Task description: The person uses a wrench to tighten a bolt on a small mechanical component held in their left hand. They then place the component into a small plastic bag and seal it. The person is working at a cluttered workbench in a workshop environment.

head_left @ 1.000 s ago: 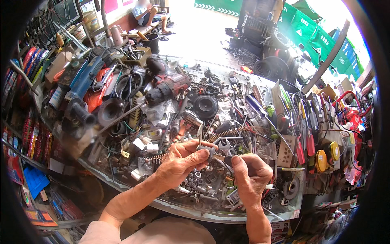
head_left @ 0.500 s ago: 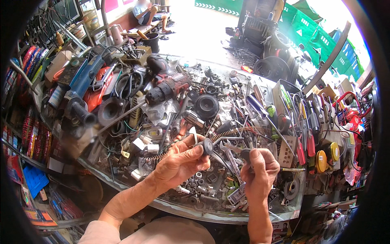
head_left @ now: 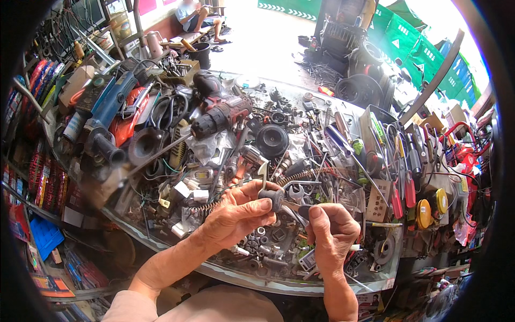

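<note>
Over the glass-topped table (head_left: 316,290), the left hand (head_left: 238,210) pinches a dark grey round part (head_left: 276,200), the right hand (head_left: 336,222) a black-headed flat metal blade (head_left: 303,211) apparently reaching it, insertion depth unclear.

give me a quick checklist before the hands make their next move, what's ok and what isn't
1. Left hand grips round part: ok
2. Right hand pinches key by its black head: ok
3. Key blade points toward round part: ok
4. Blade fully inside round part: not ok, some metal shows
5. Blade tip touching round part: cannot tell
6. Bench below free of loose bits: not ok, wrench and nuts there
</note>
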`<move>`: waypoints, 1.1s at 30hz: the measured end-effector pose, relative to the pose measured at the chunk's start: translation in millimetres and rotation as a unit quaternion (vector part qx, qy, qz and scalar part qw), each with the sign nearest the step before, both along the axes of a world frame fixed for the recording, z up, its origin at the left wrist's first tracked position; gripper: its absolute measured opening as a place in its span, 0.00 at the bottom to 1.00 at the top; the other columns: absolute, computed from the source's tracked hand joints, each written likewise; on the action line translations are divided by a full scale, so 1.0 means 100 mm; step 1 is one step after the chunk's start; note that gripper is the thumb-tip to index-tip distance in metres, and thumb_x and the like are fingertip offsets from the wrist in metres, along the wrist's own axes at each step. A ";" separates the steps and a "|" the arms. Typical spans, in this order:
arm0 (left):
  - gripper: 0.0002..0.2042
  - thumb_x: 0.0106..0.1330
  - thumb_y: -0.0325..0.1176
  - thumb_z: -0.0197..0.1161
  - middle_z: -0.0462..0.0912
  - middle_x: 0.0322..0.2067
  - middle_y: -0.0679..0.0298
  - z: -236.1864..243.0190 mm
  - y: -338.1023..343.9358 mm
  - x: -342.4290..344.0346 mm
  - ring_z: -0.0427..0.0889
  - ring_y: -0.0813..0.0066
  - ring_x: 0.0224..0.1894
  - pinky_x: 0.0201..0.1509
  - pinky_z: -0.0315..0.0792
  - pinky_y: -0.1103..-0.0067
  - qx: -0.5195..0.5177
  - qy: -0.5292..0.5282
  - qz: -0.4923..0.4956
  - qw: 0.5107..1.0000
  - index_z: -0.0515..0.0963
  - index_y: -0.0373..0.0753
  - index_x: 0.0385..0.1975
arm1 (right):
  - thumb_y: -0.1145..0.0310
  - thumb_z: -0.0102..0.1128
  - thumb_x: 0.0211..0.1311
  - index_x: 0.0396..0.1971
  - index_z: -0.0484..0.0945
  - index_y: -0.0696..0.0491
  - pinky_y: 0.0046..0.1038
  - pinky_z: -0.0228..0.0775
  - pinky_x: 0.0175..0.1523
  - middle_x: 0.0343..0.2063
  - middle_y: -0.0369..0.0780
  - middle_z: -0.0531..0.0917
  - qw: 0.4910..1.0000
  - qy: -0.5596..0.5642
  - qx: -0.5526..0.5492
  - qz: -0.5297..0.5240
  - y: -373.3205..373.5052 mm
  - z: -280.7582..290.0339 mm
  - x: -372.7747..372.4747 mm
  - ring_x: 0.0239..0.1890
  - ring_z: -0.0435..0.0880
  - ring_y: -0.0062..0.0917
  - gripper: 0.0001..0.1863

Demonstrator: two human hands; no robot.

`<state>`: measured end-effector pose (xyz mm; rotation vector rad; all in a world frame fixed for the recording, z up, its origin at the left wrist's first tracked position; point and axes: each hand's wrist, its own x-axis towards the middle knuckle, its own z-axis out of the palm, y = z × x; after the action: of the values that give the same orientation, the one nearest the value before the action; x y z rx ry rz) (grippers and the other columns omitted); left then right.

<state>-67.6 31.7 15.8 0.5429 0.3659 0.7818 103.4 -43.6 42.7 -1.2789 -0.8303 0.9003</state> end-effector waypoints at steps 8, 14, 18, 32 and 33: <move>0.17 0.61 0.33 0.66 0.79 0.28 0.67 0.05 -0.01 0.02 0.76 0.84 0.29 0.35 0.72 0.87 0.055 0.100 0.035 0.993 0.75 0.32 0.47 | 0.71 0.65 0.57 0.26 0.79 0.61 0.13 0.61 0.23 0.16 0.30 0.77 0.992 -0.120 0.037 0.003 0.01 -0.08 0.04 0.18 0.70 0.08 0.08; 0.17 0.60 0.33 0.66 0.80 0.27 0.68 0.01 0.00 0.03 0.74 0.87 0.27 0.32 0.71 0.89 0.094 0.140 0.023 0.985 0.75 0.32 0.47 | 0.70 0.65 0.57 0.26 0.79 0.61 0.13 0.60 0.22 0.14 0.30 0.76 0.996 -0.090 0.012 0.024 0.01 -0.06 0.05 0.17 0.69 0.08 0.09; 0.17 0.61 0.32 0.66 0.80 0.28 0.66 0.01 -0.01 0.03 0.78 0.83 0.30 0.34 0.73 0.87 0.076 0.111 0.026 0.991 0.75 0.32 0.47 | 0.69 0.65 0.58 0.27 0.79 0.61 0.13 0.60 0.21 0.14 0.30 0.76 0.997 -0.068 0.018 0.018 0.03 -0.07 0.02 0.17 0.70 0.08 0.09; 0.17 0.58 0.25 0.67 0.82 0.37 0.57 -0.03 0.02 0.01 0.82 0.75 0.36 0.43 0.78 0.81 0.078 0.061 0.026 0.995 0.73 0.29 0.46 | 0.59 0.55 0.66 0.26 0.78 0.59 0.14 0.57 0.17 0.14 0.32 0.74 0.988 -0.035 -0.089 0.121 0.07 0.00 0.08 0.13 0.68 0.10 0.17; 0.17 0.58 0.25 0.67 0.82 0.37 0.58 -0.02 0.02 0.01 0.82 0.75 0.36 0.43 0.78 0.81 0.090 0.066 0.028 0.993 0.73 0.29 0.46 | 0.58 0.55 0.66 0.26 0.78 0.59 0.14 0.57 0.17 0.13 0.31 0.74 0.987 -0.018 -0.086 0.133 0.08 -0.01 0.10 0.13 0.68 0.09 0.18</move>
<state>-66.8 33.7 13.7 0.7594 0.4361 0.8392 113.0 -36.1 42.2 -1.3558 -0.9856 1.1846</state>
